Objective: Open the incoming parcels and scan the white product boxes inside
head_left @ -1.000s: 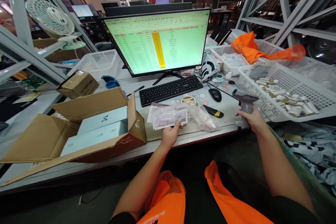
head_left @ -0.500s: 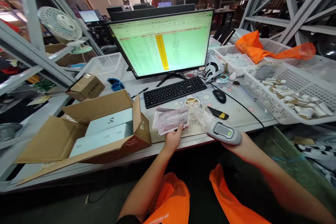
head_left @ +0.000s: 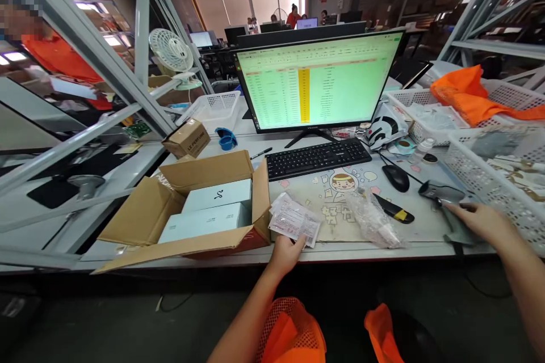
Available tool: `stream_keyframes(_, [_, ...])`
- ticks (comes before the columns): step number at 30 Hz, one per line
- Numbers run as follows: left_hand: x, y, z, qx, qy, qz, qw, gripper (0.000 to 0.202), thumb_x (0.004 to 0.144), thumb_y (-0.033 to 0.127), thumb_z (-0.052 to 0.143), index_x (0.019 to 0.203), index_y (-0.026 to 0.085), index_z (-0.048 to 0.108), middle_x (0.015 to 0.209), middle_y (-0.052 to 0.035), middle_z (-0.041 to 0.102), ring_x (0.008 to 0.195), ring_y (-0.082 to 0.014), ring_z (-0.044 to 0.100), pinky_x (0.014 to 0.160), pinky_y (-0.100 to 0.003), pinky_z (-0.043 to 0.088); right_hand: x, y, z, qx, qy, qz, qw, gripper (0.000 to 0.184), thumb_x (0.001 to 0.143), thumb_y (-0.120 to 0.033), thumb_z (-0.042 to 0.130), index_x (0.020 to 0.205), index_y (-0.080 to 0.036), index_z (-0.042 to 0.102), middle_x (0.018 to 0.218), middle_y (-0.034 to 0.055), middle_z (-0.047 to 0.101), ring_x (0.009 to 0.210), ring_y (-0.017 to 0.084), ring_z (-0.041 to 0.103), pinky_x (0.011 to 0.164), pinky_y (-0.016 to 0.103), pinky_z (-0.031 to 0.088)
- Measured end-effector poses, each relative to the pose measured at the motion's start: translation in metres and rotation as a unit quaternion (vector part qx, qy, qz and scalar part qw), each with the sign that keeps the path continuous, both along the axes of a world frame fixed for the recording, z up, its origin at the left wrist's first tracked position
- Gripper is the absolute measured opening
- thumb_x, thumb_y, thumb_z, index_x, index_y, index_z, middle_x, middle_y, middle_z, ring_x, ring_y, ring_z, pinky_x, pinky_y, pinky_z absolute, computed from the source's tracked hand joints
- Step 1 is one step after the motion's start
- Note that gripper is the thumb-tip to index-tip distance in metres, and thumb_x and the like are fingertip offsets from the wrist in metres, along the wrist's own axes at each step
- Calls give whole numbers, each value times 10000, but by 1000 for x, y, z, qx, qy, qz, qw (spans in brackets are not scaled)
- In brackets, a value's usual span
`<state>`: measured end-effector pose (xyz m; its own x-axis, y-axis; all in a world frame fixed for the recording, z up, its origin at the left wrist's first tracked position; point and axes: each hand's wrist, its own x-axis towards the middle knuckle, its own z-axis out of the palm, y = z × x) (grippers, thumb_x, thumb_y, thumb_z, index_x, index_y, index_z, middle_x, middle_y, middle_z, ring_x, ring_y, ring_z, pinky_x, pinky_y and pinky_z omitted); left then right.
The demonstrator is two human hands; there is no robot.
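Note:
My left hand is closed on thin printed slips, pinching their lower edge above the desk's front edge. They overlap, and their small print is unreadable. At the desk's right side my right hand has its fingers at the neck of a grey barcode scanner, which lies on the desktop with its handle towards me. Some of those fingers are hidden. Left of the slips stands an open cardboard box holding pale blue boxes. Crumpled clear plastic wrap lies between my hands.
Behind are a keyboard, a monitor and a mouse. A black object with a yellow patch lies beside the wrap. White baskets line the right side. A small carton and metal frame stand left.
My right hand has moved right and lowered the scanner from the air onto the desk. The slips stay in my left hand, now lower and nearer the box. The view has shifted left.

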<state>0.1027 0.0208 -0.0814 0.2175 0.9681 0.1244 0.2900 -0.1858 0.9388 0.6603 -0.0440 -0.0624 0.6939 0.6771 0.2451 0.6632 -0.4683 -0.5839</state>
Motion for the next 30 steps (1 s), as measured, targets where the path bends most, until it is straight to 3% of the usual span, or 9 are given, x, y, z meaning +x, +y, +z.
stream_keyframes(3, [-1,0,-2,11,14,-4,1000,555,837,459,594,1184,54,750,1274,-230,694,1221,-334,679,1112,-504,503,-43,20,19,18,-103,19,994,378,728,-712,599,723,-334,598,876,285,613,976,466,650,771,658,470])
stream_keyframes(5, [-2,1,-4,13,34,-8,999,560,846,470,585,1171,45,749,1264,-240,696,1230,-340,673,1123,-506,494,-88,49,37,15,-106,135,985,327,811,-570,517,837,-280,667,915,243,663,949,421,665,822,619,513])
stream_keyframes(8, [-2,2,-8,1,62,-18,998,559,848,491,584,1138,46,757,1221,-244,711,1218,-350,677,1126,-509,490,-151,115,55,-15,-118,266,957,298,919,-353,512,1037,-192,732,1128,130,699,1079,283,658,976,421,534])
stream_keyframes(11, [-4,3,-12,-1,72,-8,997,560,848,521,584,1115,65,768,1213,-232,718,1226,-352,673,1128,-510,488,-189,179,56,-44,-155,332,929,269,956,-213,548,1134,-143,738,1245,107,668,1205,242,590,1083,327,447])
stream_keyframes(14, [-6,4,-15,9,70,-2,998,551,862,543,569,1075,79,777,1200,-224,725,1253,-347,658,1151,-508,464,-207,216,50,-69,-195,332,920,293,966,-161,580,1219,-110,719,1314,134,628,1277,281,524,1107,371,397])
stream_keyframes(18, [-8,4,-21,5,56,0,998,526,867,539,578,1056,92,779,1204,-220,724,1233,-337,669,1143,-509,471,-217,230,43,-97,-234,294,922,291,994,-222,605,1232,-86,703,1214,175,648,1207,348,528,1039,457,391])
stream_keyframes(25, [-8,7,-24,-30,30,4,999,561,847,527,640,1176,86,752,1286,-223,692,1265,-335,648,1175,-511,437,-224,240,34,-107,-269,264,920,338,1038,-326,560,1264,-109,685,1219,186,611,1176,352,486,1001,460,353])
stream_keyframes(30, [-8,9,-26,-53,23,11,998,577,822,579,655,1122,99,764,1237,-219,714,1225,-348,668,1174,-522,437,-225,239,29,-105,-270,264,920,377,1034,-385,582,1276,-124,704,1240,186,577,1213,364,442,1004,455,342])
